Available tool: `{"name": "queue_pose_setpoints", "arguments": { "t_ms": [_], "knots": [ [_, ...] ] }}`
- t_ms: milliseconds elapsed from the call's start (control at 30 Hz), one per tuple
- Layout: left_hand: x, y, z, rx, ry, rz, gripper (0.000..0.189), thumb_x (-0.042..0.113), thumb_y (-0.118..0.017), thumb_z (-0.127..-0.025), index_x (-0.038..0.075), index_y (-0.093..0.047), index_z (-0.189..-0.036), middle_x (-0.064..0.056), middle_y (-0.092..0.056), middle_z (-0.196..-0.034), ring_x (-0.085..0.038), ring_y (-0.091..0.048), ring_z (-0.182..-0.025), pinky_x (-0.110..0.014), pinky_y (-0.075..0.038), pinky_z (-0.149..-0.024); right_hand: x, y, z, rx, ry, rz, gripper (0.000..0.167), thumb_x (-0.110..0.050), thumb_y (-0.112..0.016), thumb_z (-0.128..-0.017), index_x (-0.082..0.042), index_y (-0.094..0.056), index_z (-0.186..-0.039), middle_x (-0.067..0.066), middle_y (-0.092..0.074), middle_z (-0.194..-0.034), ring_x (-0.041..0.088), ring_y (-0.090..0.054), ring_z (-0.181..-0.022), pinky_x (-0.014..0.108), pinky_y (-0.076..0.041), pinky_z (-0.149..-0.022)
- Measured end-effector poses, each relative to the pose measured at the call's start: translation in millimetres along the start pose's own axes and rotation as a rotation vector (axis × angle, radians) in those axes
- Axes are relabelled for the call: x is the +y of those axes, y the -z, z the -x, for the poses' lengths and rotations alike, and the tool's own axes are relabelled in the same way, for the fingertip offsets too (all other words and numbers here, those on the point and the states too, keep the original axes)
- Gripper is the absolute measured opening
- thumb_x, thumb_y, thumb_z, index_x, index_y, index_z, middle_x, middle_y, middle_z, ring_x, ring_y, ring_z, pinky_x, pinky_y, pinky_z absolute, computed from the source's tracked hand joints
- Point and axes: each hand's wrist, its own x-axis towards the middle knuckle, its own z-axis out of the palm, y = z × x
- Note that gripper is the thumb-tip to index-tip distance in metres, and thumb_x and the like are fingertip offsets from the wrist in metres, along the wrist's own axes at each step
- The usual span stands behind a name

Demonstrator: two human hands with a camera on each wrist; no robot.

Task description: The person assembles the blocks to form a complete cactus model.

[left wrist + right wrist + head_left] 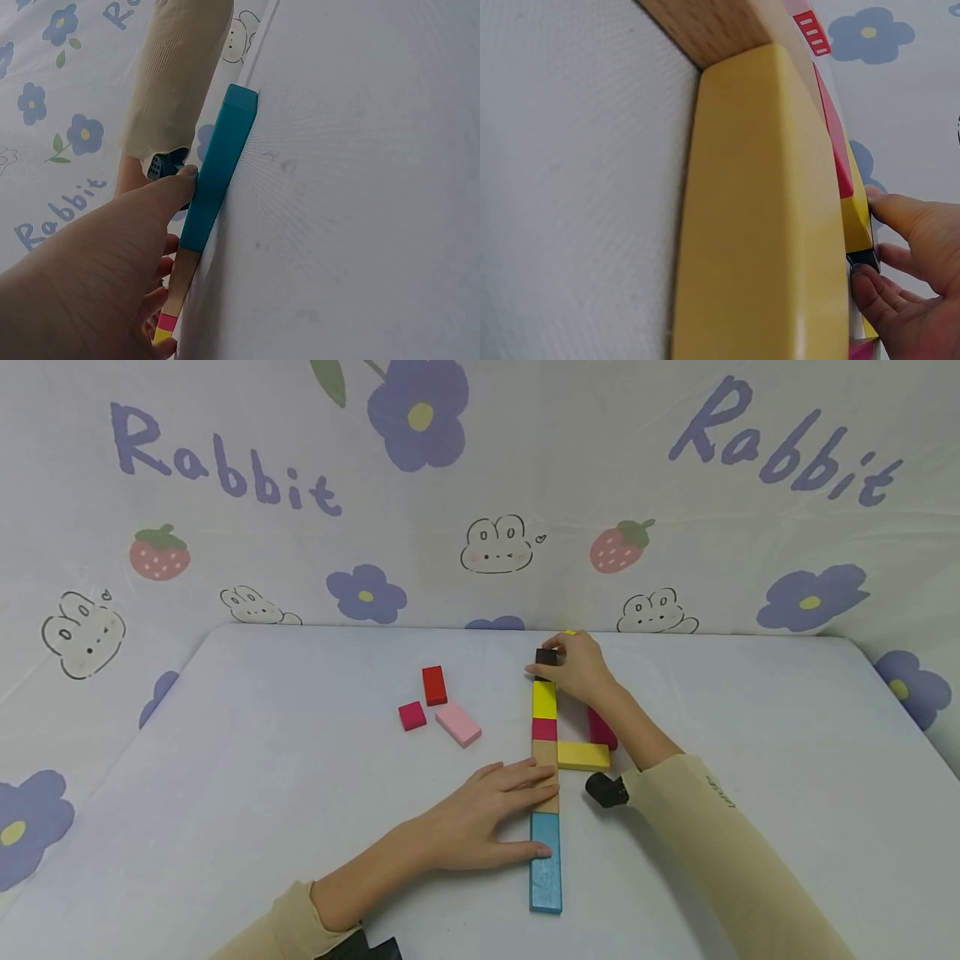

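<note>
A white worktop (225,827) stands before a pale cloth backdrop (405,527) printed with purple flowers, strawberries, rabbits and the word "Rabbit". From the head, a straight row of blocks runs away from the person: a blue block (546,881) nearest, then a wood-coloured stretch (545,750), a small crimson block (544,729), a yellow block (544,700) and, farthest, a black block (546,656). The right hand (577,667) pinches the black block between thumb and fingers at the row's far end. The left hand (491,818) lies across the row without gripping, its fingers extended over the wood-coloured stretch and its thumb on the blue block; those fingers hide whether the wood is one piece or two.

A second yellow block (583,756) projects from the row's right side, and a larger crimson block (602,729) by its outer end is partly covered by the right forearm. Left of the row, only the head view shows a red block (434,685), a small crimson cube (412,716) and a pink block (458,724) lying loose.

The left wrist view reveals the blue block's thickness and the thumb against its edge. The right wrist view alone shows wood grain where the second yellow block's end meets the wood.
</note>
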Motion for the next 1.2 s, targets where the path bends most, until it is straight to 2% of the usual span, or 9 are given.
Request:
{"name": "queue_pose_setpoints", "arguments": {
  "t_ms": [433,667,767,967,1200],
  "knots": [
    [0.9,0.9,-0.8,-0.008,0.006,0.011,0.073,0.042,-0.072,-0.098,0.016,-0.047,-0.161,0.0,-0.035,-0.172,-0.021,-0.024,-0.162,-0.056,-0.023,-0.129,0,-2,1.0,-0.002,0.038,0.036,0.05,-0.021,-0.074,-0.1,0.007,-0.06,-0.14,0.032,-0.049,-0.142,0.043,-0.051,-0.131,0.052,-0.051,-0.112],
    [0.1,0.3,-1.2,-0.008,0.014,0.011,0.073,0.043,-0.072,-0.098,0.018,-0.046,-0.161,0.001,-0.035,-0.172,-0.02,-0.025,-0.161,-0.056,-0.024,-0.129,-2,5,1.8,-0.004,0.046,0.055,0.052,-0.025,-0.07,-0.103,0.008,-0.059,-0.142,0.032,-0.052,-0.138,0.043,-0.053,-0.127,0.051,-0.051,-0.111],
    [0.2,0.4,-1.0,-0.007,0.018,0.007,0.073,0.044,-0.072,-0.098,0.018,-0.046,-0.161,0.002,-0.036,-0.172,-0.02,-0.025,-0.161,-0.056,-0.024,-0.129,-3,11,2.1,0.011,0.059,0.065,0.052,-0.025,-0.069,-0.103,0.008,-0.059,-0.142,0.032,-0.055,-0.135,0.043,-0.053,-0.124,0.052,-0.052,-0.11],
    [0.8,0.6,-1.0,-0.01,0.027,-0.001,0.072,0.045,-0.071,-0.098,0.019,-0.046,-0.161,0.003,-0.035,-0.172,-0.019,-0.026,-0.161,-0.056,-0.024,-0.129,-2,22,2.7,0.056,0.032,0.043,0.049,-0.023,-0.067,-0.105,0.007,-0.058,-0.143,0.031,-0.054,-0.139,0.043,-0.052,-0.127,0.053,-0.052,-0.11],
    [0.3,0.1,-0.8,-0.005,0.022,0.001,0.072,0.044,-0.071,-0.098,0.019,-0.046,-0.161,0.003,-0.035,-0.172,-0.018,-0.027,-0.161,-0.055,-0.024,-0.129,4,31,-0.7,0.114,0.024,0.053,0.046,-0.019,-0.067,-0.104,0.01,-0.06,-0.139,0.032,-0.057,-0.135,0.044,-0.053,-0.125,0.054,-0.051,-0.109]
  ]
}}
